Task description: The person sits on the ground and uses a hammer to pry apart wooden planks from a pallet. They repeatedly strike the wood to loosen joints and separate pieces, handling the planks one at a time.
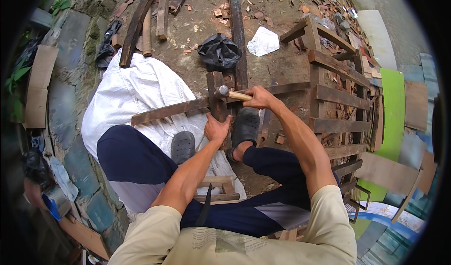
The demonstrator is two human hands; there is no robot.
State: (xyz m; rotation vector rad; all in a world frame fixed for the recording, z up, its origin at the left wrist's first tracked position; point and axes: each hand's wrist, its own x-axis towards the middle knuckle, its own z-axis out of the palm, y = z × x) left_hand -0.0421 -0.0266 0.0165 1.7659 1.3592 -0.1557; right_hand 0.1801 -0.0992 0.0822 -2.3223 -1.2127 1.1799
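In the head view, my right hand (258, 98) is closed round the light wooden handle of a hammer (240, 96). The hammer's metal head rests against or just over a short dark wooden block (215, 83). That block stands across a long dark plank (174, 110), which runs from the white sack to the slatted frame. My left hand (217, 128) grips the near end of the block, its thumb along one side. One grey clog (245, 124) is beside the block, near the plank; the other clog (182, 146) is on the sack.
A slatted wooden frame (342, 99) stands to the right. A white sack (127, 89) spreads at left. Beyond the plank lie a black plastic bag (219, 51), a long dark beam (237, 25) and a white scrap (263, 41). A stone wall (70, 119) borders the left.
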